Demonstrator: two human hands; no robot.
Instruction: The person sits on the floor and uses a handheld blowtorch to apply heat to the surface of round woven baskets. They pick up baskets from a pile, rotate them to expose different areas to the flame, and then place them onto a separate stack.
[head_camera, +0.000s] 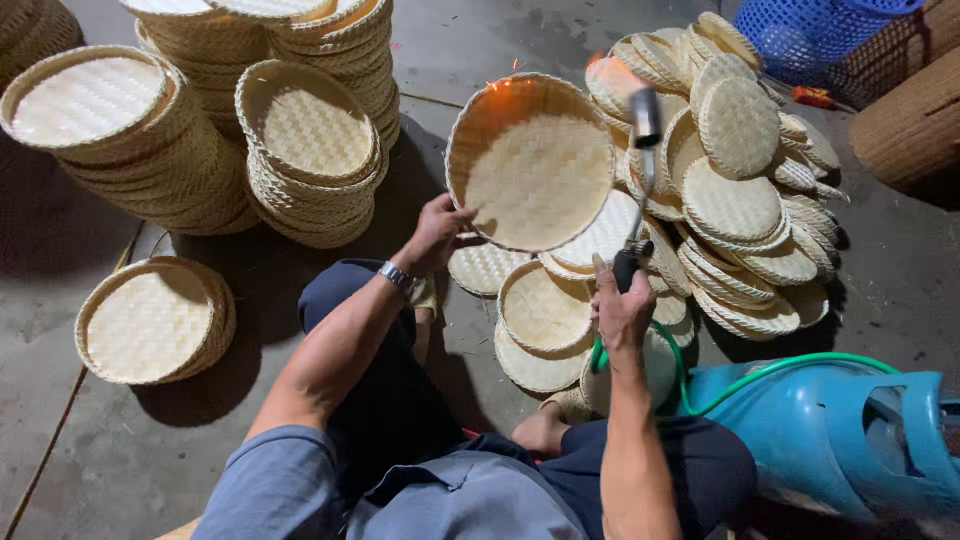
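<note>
One round woven tray (530, 165) is tilted up in front of you, hollow side toward you, and your left hand (435, 235) grips its lower left rim, fingers closed on the weave. A small orange flame licks the tray's upper left rim, and a blurred glow shows just right of the tray's top edge. Your right hand (622, 310) is wrapped tight around the dark handle of a gas torch (640, 180), just right of the tray; the torch's head is motion-blurred and hard to make out. A green hose (760, 375) runs from below that hand to a blue gas cylinder (840, 440), lower right of the tray and cut off by the frame edge. Loose trays (740, 190) are heaped right of the held tray, partly hidden behind it. Stacked trays (310, 150) stand to its left. A blue plastic basket (810, 35), cropped, sits upper right.
</note>
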